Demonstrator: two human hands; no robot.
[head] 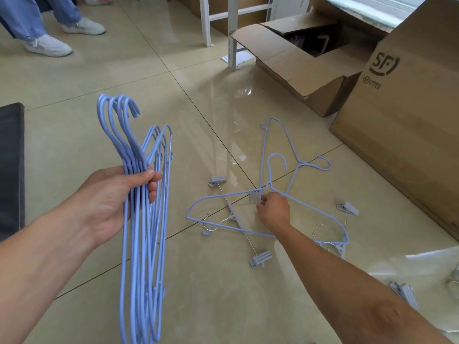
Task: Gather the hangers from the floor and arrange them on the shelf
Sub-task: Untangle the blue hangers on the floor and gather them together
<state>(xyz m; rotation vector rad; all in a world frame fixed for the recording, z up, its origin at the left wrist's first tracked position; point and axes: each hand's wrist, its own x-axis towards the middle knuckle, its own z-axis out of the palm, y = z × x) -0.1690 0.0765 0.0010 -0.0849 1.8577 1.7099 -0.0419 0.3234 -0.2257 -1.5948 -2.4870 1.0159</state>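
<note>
Left hand (116, 194) at centre left, grip closed around blue hanger bunch (144, 219); right hand (273, 209), grip pinching 1 floor hanger (269, 170) at centre.

Light blue hangers (144, 219) at left and light blue hangers on the floor (267, 194) at centre. Glossy beige floor tiles (74, 78), dark grout lines. Brown cardboard boxes (409, 120), upper right, dark printed logo. White shelf frame (206, 21). Grey mat (11, 157).
</note>
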